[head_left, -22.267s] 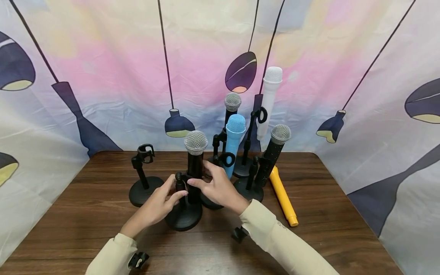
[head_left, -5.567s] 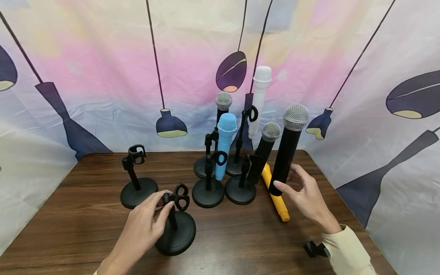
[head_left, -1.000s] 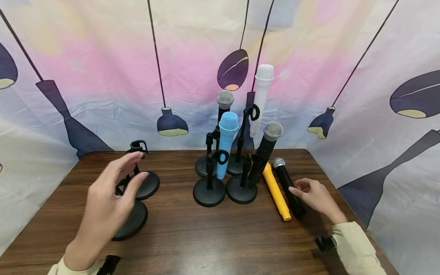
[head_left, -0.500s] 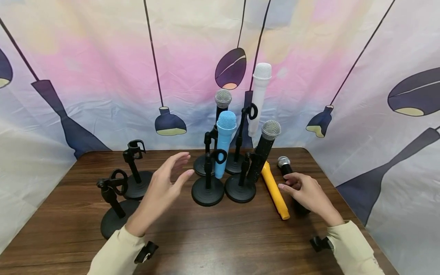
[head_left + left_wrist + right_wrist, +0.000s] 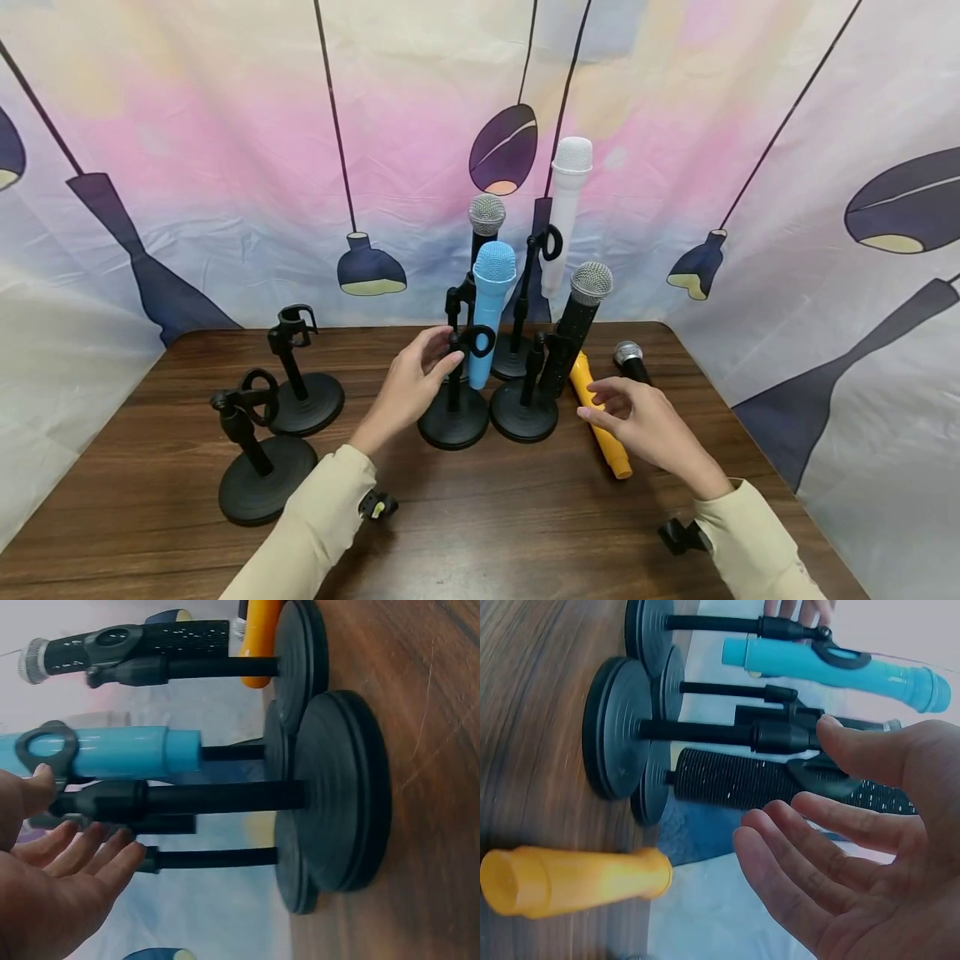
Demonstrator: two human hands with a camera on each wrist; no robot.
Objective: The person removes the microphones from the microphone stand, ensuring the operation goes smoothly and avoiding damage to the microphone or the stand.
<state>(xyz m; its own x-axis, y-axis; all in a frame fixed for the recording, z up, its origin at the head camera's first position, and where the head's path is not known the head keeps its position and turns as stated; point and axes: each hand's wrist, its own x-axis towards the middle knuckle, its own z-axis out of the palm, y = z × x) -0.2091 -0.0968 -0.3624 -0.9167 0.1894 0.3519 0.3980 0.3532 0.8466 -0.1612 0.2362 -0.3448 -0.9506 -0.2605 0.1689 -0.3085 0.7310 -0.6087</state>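
In the head view a blue microphone (image 5: 492, 308) leans in the ring clip of a black desk stand (image 5: 453, 423). My left hand (image 5: 408, 379) is at the top of that stand, thumb and fingers spread to either side of its joint; in the left wrist view the thumb (image 5: 37, 787) lies right at the clip. My right hand (image 5: 637, 423) hovers with nothing in it, its relaxed fingers pointing toward a black speckled microphone (image 5: 573, 333) in the neighbouring stand. Under that hand lies a yellow microphone handle (image 5: 613, 454), and behind it a black microphone (image 5: 632, 365) with a silver head, partly hidden.
Two stands without microphones, a front one (image 5: 258, 483) and a rear one (image 5: 309, 408), are at the left of the wooden table (image 5: 480, 533). Farther back stand a white microphone (image 5: 567, 200) and a silver-headed one (image 5: 487, 215), close to the fabric backdrop (image 5: 247, 125).
The silver-headed black microphone came out of its stand and was laid at the right; that stand moved left. Lately my left hand crossed to the blue microphone's stand, and my right hand left the black microphone.
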